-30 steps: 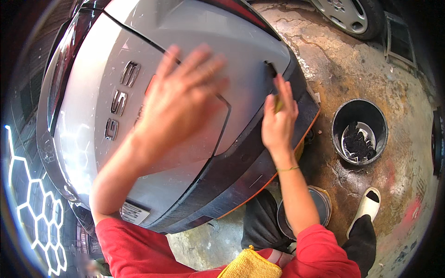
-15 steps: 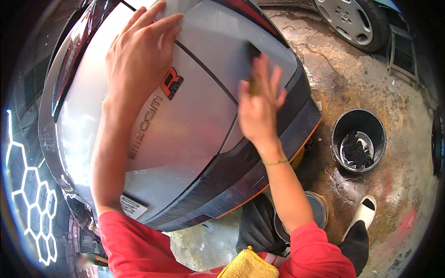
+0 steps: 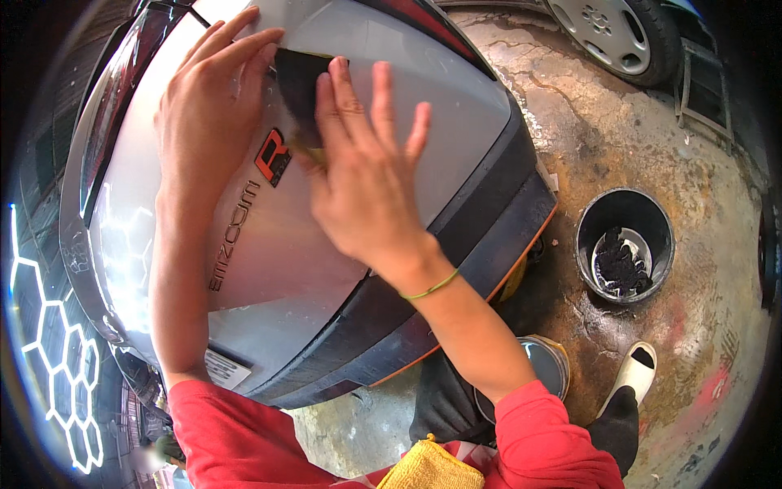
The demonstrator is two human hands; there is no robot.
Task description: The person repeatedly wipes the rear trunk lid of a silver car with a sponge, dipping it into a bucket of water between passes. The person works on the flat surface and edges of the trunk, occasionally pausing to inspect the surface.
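The silver rear panel (image 3: pixel 383 90) of a car fills the middle of the head view. My left hand (image 3: pixel 213 98) rests flat on it at the upper left, fingers stretched out and holding nothing. To its right, my right hand (image 3: pixel 362 163) presses a thin black flat pad (image 3: pixel 298 81) with a yellowish edge against the panel. Thumb and forefinger hold the pad, while the other fingers are spread. A red-and-black badge (image 3: pixel 273 156) and raised dark lettering (image 3: pixel 234 236) sit just below my left hand. The pad's underside is hidden.
At right, a black bucket (image 3: pixel 624 244) holds dark cloth in water. Another round container (image 3: pixel 546 363) is by my legs. A yellow cloth (image 3: pixel 432 466) lies against my red shirt. A wheel (image 3: pixel 615 37) and metal frame (image 3: pixel 705 90) are at upper right.
My right hand has swept the black pad leftward across the panel, close to my left hand. My left hand stays on the panel; the view has shifted slightly.
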